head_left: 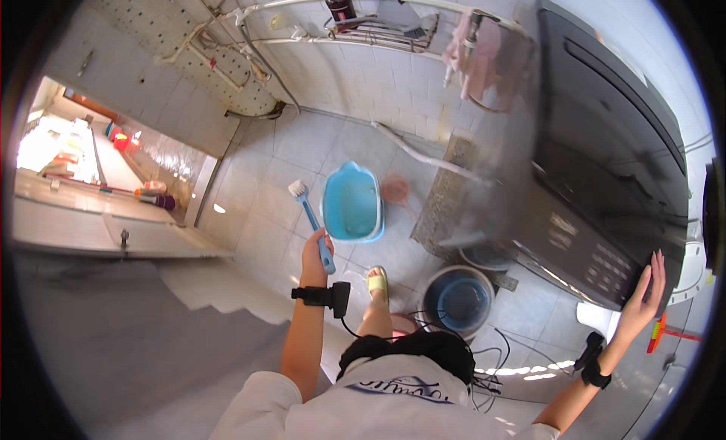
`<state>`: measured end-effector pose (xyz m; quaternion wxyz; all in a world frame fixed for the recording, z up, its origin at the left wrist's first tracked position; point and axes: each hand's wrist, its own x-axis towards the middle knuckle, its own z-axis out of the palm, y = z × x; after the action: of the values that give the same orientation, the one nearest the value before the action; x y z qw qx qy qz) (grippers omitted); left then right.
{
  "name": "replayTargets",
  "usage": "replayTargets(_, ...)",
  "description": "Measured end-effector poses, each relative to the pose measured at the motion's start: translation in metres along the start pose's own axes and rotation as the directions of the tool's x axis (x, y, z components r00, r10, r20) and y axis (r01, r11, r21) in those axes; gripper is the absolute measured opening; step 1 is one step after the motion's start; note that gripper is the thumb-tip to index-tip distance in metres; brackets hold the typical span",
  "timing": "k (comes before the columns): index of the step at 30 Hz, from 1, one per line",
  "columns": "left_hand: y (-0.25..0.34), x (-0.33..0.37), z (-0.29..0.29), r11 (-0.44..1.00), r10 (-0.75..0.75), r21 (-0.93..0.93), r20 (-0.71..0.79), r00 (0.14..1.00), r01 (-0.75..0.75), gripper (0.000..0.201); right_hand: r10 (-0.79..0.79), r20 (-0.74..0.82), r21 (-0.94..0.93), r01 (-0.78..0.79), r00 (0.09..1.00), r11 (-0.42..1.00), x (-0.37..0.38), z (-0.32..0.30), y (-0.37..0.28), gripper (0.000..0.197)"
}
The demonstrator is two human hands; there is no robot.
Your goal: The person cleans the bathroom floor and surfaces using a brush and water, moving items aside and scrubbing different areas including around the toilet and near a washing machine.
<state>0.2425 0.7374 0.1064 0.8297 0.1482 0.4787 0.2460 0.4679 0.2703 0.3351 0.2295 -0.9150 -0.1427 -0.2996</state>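
This looks like a home bathroom with a laundry corner, given the boxy dark-grey washing machine under the right hand, the light-blue plastic basin just beyond the left hand, and the white-tiled wall with pale pipes farther ahead.

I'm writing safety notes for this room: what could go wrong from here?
The loose dark cables beside the person might snag during a step. The right hand, at the control panel, might press a button accidentally. The brush in the left hand might knock the nearby blue basin.
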Motion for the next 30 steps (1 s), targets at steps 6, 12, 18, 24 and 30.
replayTargets(6,0.05,0.074,-0.01,0.997,-0.067,0.022,-0.061,0.996,0.069,0.014,0.159,-0.137,0.094,-0.147,0.978,0.985,-0.012,0.019,-0.019,0.033)
replayTargets(12,0.078,0.105,-0.065,0.998,-0.059,-0.015,-0.149,0.987,0.057,0.015,0.126,-0.084,0.093,-0.118,0.988,0.989,-0.012,0.023,-0.004,0.034)
replayTargets(18,0.089,0.108,-0.098,0.998,-0.065,-0.032,-0.212,0.975,0.06,0.014,0.094,-0.099,0.101,-0.084,0.991,0.991,-0.014,0.023,-0.007,0.034)
replayTargets(24,0.093,0.094,-0.107,0.993,-0.094,-0.089,-0.176,0.98,0.079,0.011,0.102,-0.11,0.113,-0.089,0.989,0.99,-0.013,0.02,-0.003,0.033)
replayTargets(30,0.1,0.085,-0.094,0.989,-0.11,-0.109,-0.124,0.986,0.097,0.008,0.082,-0.124,0.067,-0.074,0.989,0.995,-0.012,0.023,0.001,0.033)
